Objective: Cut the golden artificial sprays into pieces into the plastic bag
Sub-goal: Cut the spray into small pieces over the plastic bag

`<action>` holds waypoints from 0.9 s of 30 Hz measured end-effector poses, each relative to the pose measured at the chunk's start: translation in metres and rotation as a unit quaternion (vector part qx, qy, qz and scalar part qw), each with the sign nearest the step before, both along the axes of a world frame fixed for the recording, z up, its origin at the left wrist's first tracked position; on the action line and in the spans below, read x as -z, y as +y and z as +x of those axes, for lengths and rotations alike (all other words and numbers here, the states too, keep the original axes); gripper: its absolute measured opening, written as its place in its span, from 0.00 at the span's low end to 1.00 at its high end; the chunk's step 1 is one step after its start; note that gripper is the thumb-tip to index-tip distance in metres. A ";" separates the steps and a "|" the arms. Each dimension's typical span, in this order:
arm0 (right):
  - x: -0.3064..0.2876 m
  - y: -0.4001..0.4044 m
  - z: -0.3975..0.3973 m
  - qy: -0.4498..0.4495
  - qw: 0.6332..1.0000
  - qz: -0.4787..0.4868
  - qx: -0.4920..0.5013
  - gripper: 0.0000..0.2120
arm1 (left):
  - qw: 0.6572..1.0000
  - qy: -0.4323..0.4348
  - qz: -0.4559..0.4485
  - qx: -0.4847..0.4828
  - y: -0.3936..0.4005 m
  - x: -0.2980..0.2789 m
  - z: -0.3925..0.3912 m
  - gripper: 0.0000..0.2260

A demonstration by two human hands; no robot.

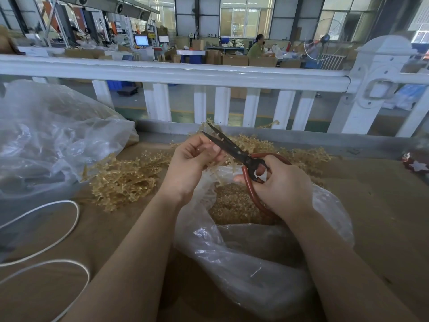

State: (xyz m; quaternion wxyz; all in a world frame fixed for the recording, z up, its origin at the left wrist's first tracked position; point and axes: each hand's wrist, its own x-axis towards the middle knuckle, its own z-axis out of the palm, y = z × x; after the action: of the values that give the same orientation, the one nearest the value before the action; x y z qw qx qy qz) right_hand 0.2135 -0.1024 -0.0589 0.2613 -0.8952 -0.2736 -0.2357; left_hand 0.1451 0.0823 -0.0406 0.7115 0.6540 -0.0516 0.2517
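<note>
My left hand [192, 163] pinches a golden spray [219, 162] above the mouth of a clear plastic bag [250, 270]. My right hand [281, 182] grips red-handled scissors [234, 151], whose dark blades stand slightly apart around the sprig just past my left fingertips. Cut golden pieces [234, 203] lie inside the bag. A heap of uncut golden sprays [123, 180] lies on the brown table to the left, and more of them [301, 156] lie behind my hands.
A large crumpled clear bag [51, 140] fills the left side. White cord loops [58, 228] lie at the near left. A white railing [174, 73] runs behind the table's far edge. A small red ornament [415, 162] sits at the right.
</note>
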 end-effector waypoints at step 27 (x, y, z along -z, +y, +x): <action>0.001 0.001 -0.003 0.020 0.998 0.043 -0.029 0.32 | 0.999 -0.005 0.024 -0.035 -0.006 -0.005 -0.004 0.05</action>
State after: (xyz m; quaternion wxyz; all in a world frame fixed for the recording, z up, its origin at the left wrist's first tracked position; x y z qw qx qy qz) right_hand 0.2106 -0.1015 -0.0599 0.3114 -0.8794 -0.2834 -0.2220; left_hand 0.1416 0.0760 -0.0354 0.6860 0.6712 -0.0389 0.2783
